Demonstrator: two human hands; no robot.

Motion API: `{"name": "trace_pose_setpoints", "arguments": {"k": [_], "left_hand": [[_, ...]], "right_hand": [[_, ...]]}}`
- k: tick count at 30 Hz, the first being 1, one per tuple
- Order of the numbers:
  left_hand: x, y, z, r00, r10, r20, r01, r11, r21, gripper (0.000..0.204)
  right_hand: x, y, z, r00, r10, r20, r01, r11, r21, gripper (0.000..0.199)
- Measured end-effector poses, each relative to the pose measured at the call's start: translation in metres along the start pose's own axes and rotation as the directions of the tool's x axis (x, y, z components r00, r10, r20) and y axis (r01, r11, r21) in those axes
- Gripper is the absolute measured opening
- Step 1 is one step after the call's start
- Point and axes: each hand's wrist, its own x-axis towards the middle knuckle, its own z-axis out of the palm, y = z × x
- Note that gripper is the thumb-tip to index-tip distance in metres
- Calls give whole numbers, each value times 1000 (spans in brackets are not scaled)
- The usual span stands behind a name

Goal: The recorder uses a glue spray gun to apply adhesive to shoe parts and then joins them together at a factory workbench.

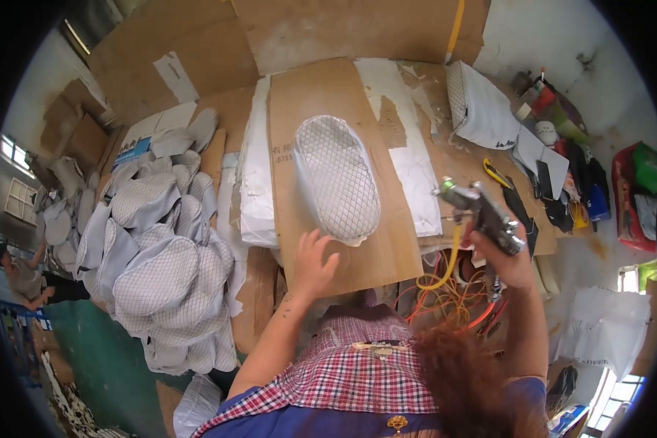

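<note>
A long, rounded piece of silver-grey quilted fabric (339, 175) lies on a cardboard sheet (394, 255) in front of me, a smooth pale side showing along its left. My left hand (314, 263) is at its near end, fingers stretched out and apart, the fingertips at or just beside the edge. In my right hand (505, 257) is a metal spray gun (489, 219), its green-ringed front facing left, held up to the right of the fabric. From the gun hangs a yellow hose (452, 259).
A big heap of similar quilted pieces (157, 270) stands at left. Farther left is another person (29, 277). At back right lie a folded quilted piece (482, 109), a yellow cutter knife (496, 173) and a phone (544, 179). Orange hoses (452, 303) tangle below the table edge.
</note>
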Motion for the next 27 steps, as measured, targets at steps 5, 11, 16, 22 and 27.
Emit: {"name": "trace_pose_setpoints", "arguments": {"k": [5,11,16,22,27], "left_hand": [[-75,-78,-22,952,-305,9,305,951,-52,37],[-152,-131,-22,773,-631,63,631,757,-169,32],[-183,-143,-23,730,-671,129,680,695,-233,31],[-212,-174,-13,697,-696,171,706,626,-332,26],[-227,-180,-15,680,-719,141,705,589,-395,21]], "right_hand": [[-47,-13,-1,990,-109,93,117,989,-94,54],[-61,-28,29,1000,-23,-5,23,1000,3,52],[-101,-37,37,993,-118,19,119,991,-68,52],[-146,-54,42,1000,24,-12,-25,996,-84,50],[-172,-64,41,984,35,-173,-56,992,-115,52]]}}
